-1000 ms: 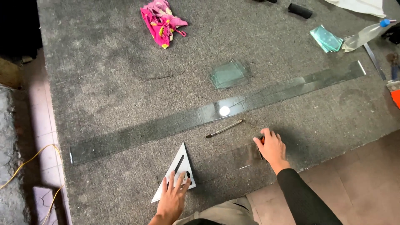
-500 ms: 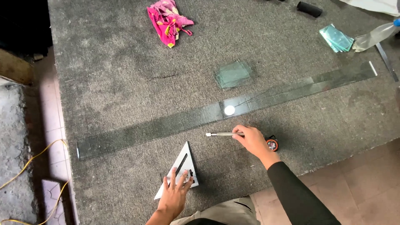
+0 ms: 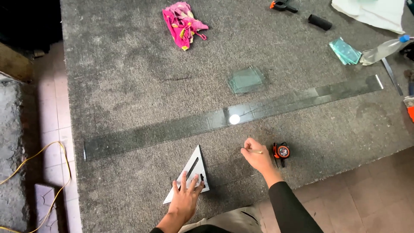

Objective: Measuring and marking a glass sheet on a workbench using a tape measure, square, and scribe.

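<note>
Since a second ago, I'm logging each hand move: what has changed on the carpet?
The right hand left the tape measure, which now lies uncovered beside it, reached to the pencil near the glass strip, took hold of it and drew it back toward the body. The left hand stayed flat on the triangle square. The strip, the small pane and the pink cloth did not move.

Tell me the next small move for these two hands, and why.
Probably slide the triangular square up against the long glass strip. The left hand rests flat on it, short of the strip, while the right hand holds a thin pen-like tool beside the tape measure.
</note>
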